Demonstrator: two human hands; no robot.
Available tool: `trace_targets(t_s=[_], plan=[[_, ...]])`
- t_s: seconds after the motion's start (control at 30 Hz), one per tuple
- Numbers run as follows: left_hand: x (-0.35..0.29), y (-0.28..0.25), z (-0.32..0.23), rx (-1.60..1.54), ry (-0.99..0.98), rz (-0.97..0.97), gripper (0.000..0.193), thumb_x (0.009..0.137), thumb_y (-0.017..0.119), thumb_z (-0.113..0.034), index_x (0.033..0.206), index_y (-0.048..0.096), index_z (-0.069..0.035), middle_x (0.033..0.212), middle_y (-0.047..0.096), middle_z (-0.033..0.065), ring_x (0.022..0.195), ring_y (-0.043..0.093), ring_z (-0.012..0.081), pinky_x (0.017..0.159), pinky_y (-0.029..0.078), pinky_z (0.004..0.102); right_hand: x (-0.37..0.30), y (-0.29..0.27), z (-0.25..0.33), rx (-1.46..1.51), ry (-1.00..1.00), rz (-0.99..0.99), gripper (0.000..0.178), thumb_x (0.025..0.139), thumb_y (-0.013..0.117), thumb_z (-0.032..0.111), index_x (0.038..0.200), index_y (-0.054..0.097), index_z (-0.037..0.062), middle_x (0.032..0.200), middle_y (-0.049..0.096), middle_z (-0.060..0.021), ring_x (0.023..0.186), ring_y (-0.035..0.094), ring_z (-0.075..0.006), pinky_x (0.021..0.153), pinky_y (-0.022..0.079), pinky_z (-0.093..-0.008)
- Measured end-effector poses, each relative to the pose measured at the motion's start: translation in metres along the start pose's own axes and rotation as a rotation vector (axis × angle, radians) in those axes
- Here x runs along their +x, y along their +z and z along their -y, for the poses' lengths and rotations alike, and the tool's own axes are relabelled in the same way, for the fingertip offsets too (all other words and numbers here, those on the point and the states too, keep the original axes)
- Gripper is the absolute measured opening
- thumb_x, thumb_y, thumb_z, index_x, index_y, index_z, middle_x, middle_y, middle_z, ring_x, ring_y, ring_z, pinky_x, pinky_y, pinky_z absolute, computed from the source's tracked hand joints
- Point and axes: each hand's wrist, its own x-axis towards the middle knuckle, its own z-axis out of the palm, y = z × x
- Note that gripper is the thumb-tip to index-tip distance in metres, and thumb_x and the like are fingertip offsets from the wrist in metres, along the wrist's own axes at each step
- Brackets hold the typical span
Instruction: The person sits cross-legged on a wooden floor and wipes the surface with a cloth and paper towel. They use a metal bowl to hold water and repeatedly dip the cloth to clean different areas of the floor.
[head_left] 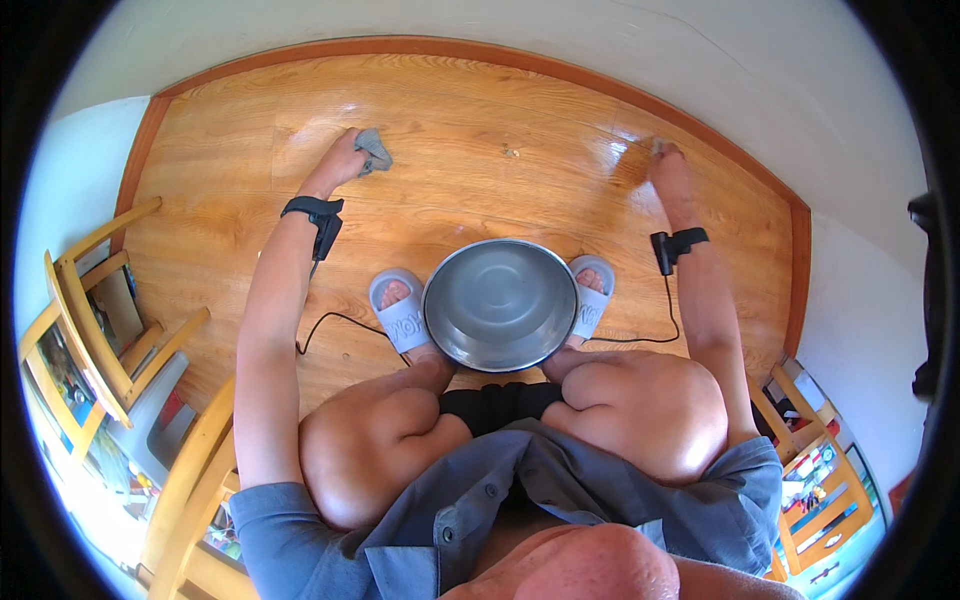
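On the wooden floor at the far left, my left hand (343, 164) is closed round a crumpled grey cloth (373, 152). The cloth touches the boards. My right hand (671, 176) is down near the floor at the far right, its fingers closed. A small pale bit (659, 147) shows at its fingertips, too little to name. Between my feet stands a round metal basin (500, 345), wide and shallow, with a dark rim; neither hand touches it. Each wrist carries a black strap with a small box and a cable.
Wooden chairs (100, 330) crowd the left side, and another wooden frame (825, 510) stands at the lower right. A brown baseboard (440, 46) runs along the white wall. Small yellowish crumbs (512, 153) lie on the floor between my hands. Grey slippers (400, 322) flank the basin.
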Motion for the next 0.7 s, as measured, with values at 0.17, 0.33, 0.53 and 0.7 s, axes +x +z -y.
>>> trace_targets(t_s=[0.17,0.33,0.53,0.7], plan=[[-0.008,-0.002,-0.010,0.034,-0.006,0.010,0.030,0.084,0.054,-0.009,0.112,0.055,0.002,0.109,0.062,0.0227,0.102,0.060,0.0341,0.087,0.047,0.0377,0.001,0.025,0.094,-0.010,-0.203,0.018,0.021,0.084,0.050,0.006,0.102,0.060,0.0010,0.100,0.062,-0.0237,0.090,0.064,-0.0383,0.074,0.055,-0.0453],[-0.009,-0.003,-0.011,-0.003,0.043,-0.006,0.030,0.083,0.054,-0.009,0.112,0.056,0.002,0.108,0.062,0.0229,0.101,0.061,0.0340,0.087,0.047,0.0375,-0.023,0.032,0.175,0.014,-0.591,0.065,0.025,0.086,0.048,0.004,0.108,0.059,0.0013,0.108,0.059,-0.0261,0.098,0.060,-0.0404,0.081,0.052,-0.0455],[-0.013,0.002,-0.008,-0.081,0.167,-0.029,0.020,0.080,0.055,-0.005,0.098,0.063,-0.001,0.096,0.067,0.0162,0.091,0.063,0.0253,0.079,0.049,0.0347,-0.011,0.022,0.170,0.318,-0.488,0.194,0.019,0.087,0.048,0.008,0.096,0.063,-0.0003,0.099,0.063,-0.0242,0.093,0.060,-0.0404,0.082,0.048,-0.0469],[-0.021,-0.001,-0.011,-0.201,0.270,-0.012,0.014,0.072,0.057,-0.004,0.081,0.067,-0.005,0.073,0.068,0.0077,0.069,0.063,0.0199,0.063,0.049,0.0333,0.024,0.006,0.086,0.109,-0.262,0.198,0.024,0.084,0.047,0.004,0.101,0.064,0.0002,0.092,0.065,-0.0244,0.088,0.062,-0.0398,0.078,0.049,-0.0478]])
